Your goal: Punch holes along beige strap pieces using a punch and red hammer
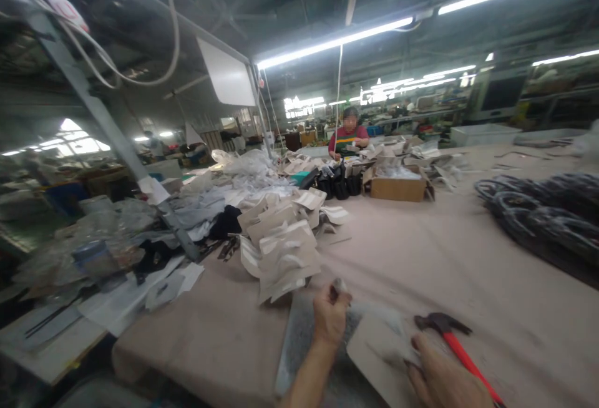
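Observation:
My left hand [331, 311] is closed, with a small greyish thing [340, 284] showing at its fingertips; its kind I cannot make out. It is over a grey slab [294, 339] at the front of the table. Blurred by motion, my right hand [442, 370] grips the right edge of a flat beige card piece [369, 345], which lies tilted over the slab. To the right of that hand rests a claw hammer [468, 355] with a red handle and a dark head. Beyond my left hand is a heap of similar beige card pieces [290, 252] with white curved parts.
Black coiled items [538, 221] are piled at the right. An open cardboard box [397, 188] and black pouches [339, 183] stand farther back. Across the table [384, 246] is another person [350, 136]. Clear plastic bags [248, 171] and a metal post [107, 127] are on the left.

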Demonstrator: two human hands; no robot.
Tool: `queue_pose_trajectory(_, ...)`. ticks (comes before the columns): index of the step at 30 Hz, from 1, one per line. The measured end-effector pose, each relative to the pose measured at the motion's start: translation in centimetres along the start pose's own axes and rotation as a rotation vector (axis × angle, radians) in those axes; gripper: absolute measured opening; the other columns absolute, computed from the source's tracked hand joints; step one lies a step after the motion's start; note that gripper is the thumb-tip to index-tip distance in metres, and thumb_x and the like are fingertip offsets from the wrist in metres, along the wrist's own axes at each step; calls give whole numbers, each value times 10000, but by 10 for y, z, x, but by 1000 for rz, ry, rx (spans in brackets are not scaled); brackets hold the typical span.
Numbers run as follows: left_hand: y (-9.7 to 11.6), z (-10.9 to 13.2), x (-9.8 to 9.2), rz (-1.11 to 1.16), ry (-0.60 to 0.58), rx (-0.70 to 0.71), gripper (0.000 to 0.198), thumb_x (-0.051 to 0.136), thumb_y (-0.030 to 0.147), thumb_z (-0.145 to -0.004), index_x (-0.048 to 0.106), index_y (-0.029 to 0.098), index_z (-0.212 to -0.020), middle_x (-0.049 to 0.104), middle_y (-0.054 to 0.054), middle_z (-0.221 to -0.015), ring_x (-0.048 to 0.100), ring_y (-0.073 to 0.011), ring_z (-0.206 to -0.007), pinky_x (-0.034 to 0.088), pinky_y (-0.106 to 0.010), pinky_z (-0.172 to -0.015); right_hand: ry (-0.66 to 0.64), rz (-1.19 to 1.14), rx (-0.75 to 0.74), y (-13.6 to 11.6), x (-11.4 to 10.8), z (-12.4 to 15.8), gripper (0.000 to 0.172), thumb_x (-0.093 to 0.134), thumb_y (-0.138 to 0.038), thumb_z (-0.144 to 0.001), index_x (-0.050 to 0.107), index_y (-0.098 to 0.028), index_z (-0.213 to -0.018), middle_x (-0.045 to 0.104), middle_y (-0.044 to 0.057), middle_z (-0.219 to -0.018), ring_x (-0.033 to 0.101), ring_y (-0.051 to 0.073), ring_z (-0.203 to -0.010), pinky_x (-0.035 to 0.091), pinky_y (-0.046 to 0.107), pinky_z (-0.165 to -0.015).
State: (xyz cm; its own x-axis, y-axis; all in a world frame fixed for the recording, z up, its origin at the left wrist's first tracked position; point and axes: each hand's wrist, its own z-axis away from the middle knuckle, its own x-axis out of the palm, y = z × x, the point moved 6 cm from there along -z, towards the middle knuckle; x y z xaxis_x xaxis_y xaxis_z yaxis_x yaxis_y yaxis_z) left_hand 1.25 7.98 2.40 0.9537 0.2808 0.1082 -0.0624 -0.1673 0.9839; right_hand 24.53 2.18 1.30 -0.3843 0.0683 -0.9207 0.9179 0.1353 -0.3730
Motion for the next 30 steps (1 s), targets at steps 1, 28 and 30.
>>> queue_pose_trajectory(1, 6, 0, -7, -38, 13, 37, 239, 720, 424, -710, 646, 204, -769, 605, -28, -684, 571, -208, -657, 498, -336, -641, -46, -3, 6, -12, -9, 3, 421, 409, -441, -899, 642, -261, -1200, 745, 170, -1016, 715, 381, -937, 556, 508, -767)
queue_pose_trajectory(28, -43, 44, 43, 39, -446, -129, 331, 759, 425, -793, 701, 129, -928, 727, -55, -831, 657, -175, -739, 510, -254, -707, -69, -456, 75, -31, 10, 59, 561, 385, -535, -984, 536, -136, -1347, 695, 115, -998, 664, 259, -880, 505, 369, -799)
queue_pose_trajectory(30, -41, 44, 44, 44, -456, -119, 308, 763, 404, -789, 707, 128, -915, 729, -56, -821, 657, -175, -736, 510, -253, -704, 81, -365, 114, -8, 0, 59, 530, 377, -537, -988, 580, -134, -1265, 662, 89, -895, 636, 248, -787, 495, 363, -738)
